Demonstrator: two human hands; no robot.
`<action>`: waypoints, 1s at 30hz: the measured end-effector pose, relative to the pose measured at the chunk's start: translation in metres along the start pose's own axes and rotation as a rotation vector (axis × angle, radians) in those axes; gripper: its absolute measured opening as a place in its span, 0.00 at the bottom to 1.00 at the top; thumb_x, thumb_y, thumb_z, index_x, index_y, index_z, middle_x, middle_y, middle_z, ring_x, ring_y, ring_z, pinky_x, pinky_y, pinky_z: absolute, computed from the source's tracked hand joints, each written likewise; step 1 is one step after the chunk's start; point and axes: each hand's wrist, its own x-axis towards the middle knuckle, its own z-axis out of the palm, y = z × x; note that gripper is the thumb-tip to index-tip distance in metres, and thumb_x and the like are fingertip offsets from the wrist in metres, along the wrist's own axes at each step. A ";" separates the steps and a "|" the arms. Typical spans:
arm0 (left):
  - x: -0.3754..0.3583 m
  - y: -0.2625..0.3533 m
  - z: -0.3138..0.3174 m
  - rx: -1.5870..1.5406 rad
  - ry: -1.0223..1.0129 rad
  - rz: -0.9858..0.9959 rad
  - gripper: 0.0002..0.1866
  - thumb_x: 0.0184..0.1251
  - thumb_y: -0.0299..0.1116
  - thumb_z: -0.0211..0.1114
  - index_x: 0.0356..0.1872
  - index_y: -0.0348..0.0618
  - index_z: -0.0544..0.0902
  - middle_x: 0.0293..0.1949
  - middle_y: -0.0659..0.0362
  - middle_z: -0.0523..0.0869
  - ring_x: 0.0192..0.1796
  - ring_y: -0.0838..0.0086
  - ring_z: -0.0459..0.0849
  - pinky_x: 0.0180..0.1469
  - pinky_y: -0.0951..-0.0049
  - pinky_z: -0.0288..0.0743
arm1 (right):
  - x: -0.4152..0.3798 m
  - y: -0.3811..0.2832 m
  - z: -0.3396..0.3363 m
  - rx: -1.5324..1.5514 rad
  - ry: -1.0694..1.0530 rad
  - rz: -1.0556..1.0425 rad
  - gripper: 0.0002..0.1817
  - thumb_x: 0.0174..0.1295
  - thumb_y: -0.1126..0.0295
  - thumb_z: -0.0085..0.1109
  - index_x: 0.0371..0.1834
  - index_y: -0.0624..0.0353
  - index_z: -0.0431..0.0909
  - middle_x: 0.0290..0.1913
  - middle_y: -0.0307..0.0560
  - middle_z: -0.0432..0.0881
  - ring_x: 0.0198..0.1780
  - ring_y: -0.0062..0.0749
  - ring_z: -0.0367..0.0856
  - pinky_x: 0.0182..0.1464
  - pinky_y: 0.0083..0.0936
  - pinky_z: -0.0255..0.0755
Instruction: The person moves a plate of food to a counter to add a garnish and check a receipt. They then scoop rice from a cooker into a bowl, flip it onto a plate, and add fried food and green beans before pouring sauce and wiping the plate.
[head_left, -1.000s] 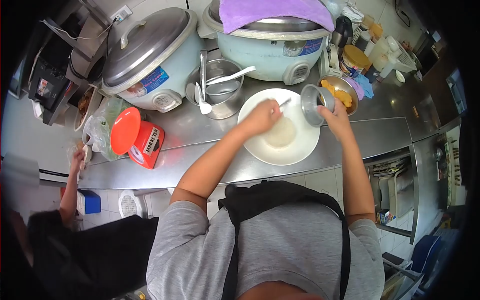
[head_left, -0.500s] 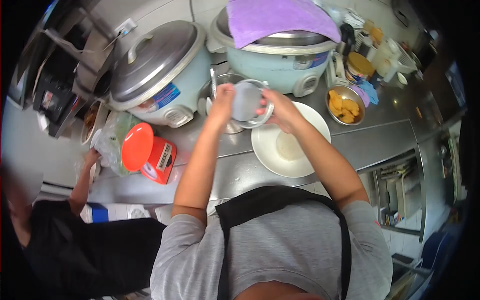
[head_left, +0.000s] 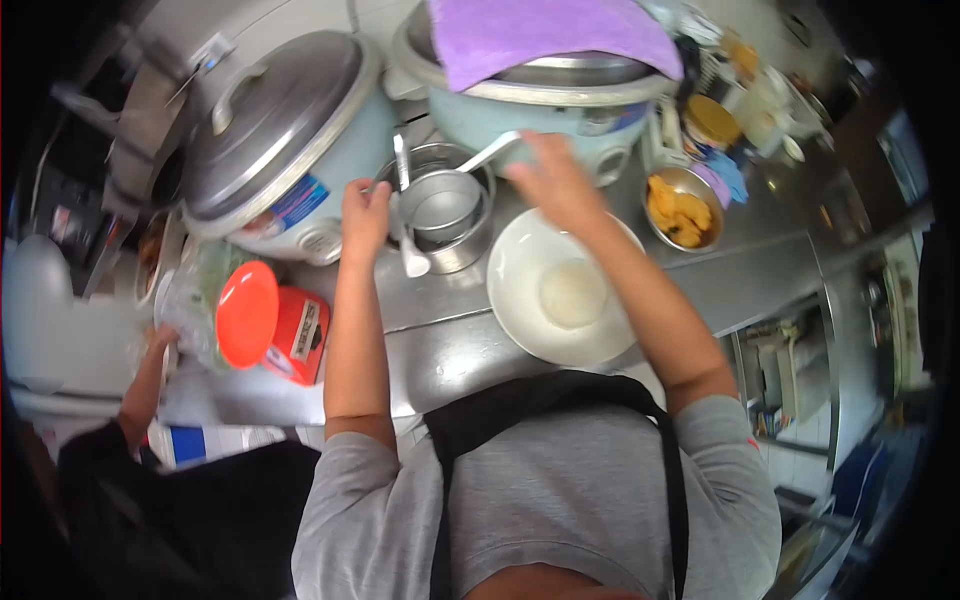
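Note:
A round metal cup with a long handle [head_left: 440, 203] rests in the mouth of a steel pot [head_left: 462, 258]. My right hand [head_left: 562, 185], smeared by motion, is at the far end of the cup's handle; I cannot tell if the fingers grip it. Left of the pot, my left hand [head_left: 365, 212] is raised with thumb and fingers apart, holding nothing. Beside its fingertips, a spoon [head_left: 414, 260] hangs over the pot's near rim, and another metal handle [head_left: 402, 160] stands up behind. Under my right forearm is a wide white bowl [head_left: 515, 300] with a round mound of rice [head_left: 573, 293] inside.
Two large rice cookers [head_left: 285, 130] line the back, the right one under a purple towel [head_left: 555, 40]. A red scale [head_left: 290, 330] stands at left, near a plastic bag [head_left: 200, 300] and a co-worker's hand [head_left: 160, 340]. A steel bowl of fried pieces [head_left: 685, 210] is at right.
The cup, held between both hands before, now sits in the pot. My left hand has moved left off it, and my right hand has shifted to its handle end.

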 end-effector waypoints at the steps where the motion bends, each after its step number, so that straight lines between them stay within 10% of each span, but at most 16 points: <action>1: 0.000 -0.017 -0.003 0.213 0.015 0.074 0.19 0.58 0.43 0.56 0.44 0.37 0.71 0.31 0.54 0.75 0.33 0.72 0.73 0.36 0.75 0.67 | -0.002 0.018 -0.015 0.133 0.003 0.064 0.25 0.55 0.59 0.51 0.52 0.64 0.65 0.50 0.60 0.67 0.52 0.50 0.66 0.54 0.36 0.60; 9: 0.003 0.031 0.010 0.596 -0.099 -0.121 0.36 0.51 0.52 0.59 0.51 0.26 0.67 0.39 0.43 0.78 0.43 0.60 0.78 0.45 0.68 0.69 | -0.051 0.122 -0.102 0.605 -0.076 0.276 0.19 0.55 0.70 0.53 0.50 0.61 0.67 0.38 0.40 0.71 0.32 0.16 0.67 0.36 0.12 0.64; 14: 0.081 0.016 0.063 0.354 -0.141 -0.362 0.16 0.49 0.40 0.62 0.33 0.37 0.78 0.26 0.59 0.78 0.26 0.73 0.74 0.28 0.72 0.67 | -0.091 0.114 -0.127 0.505 -0.286 0.171 0.19 0.53 0.74 0.53 0.50 0.62 0.67 0.36 0.38 0.70 0.30 0.14 0.66 0.33 0.11 0.63; 19: 0.092 0.055 0.049 -0.141 0.195 -0.002 0.01 0.50 0.27 0.56 0.25 0.42 0.74 0.23 0.65 0.74 0.28 0.79 0.70 0.30 0.77 0.64 | -0.116 0.144 -0.151 0.528 -0.440 0.204 0.18 0.52 0.76 0.53 0.48 0.62 0.68 0.36 0.39 0.71 0.30 0.15 0.67 0.33 0.12 0.64; 26: 0.021 0.137 0.035 -0.466 0.303 0.310 0.06 0.50 0.30 0.60 0.28 0.39 0.75 0.29 0.62 0.76 0.31 0.80 0.71 0.33 0.76 0.66 | -0.120 0.159 -0.138 0.721 -0.595 0.297 0.16 0.55 0.74 0.51 0.48 0.63 0.68 0.35 0.39 0.72 0.32 0.16 0.68 0.35 0.13 0.65; 30: -0.044 0.118 0.072 -0.093 0.271 0.452 0.09 0.46 0.32 0.61 0.26 0.39 0.74 0.30 0.51 0.73 0.37 0.59 0.72 0.39 0.63 0.65 | -0.096 0.121 -0.113 0.791 -0.802 0.428 0.15 0.59 0.68 0.47 0.47 0.62 0.68 0.35 0.39 0.73 0.33 0.18 0.70 0.37 0.15 0.66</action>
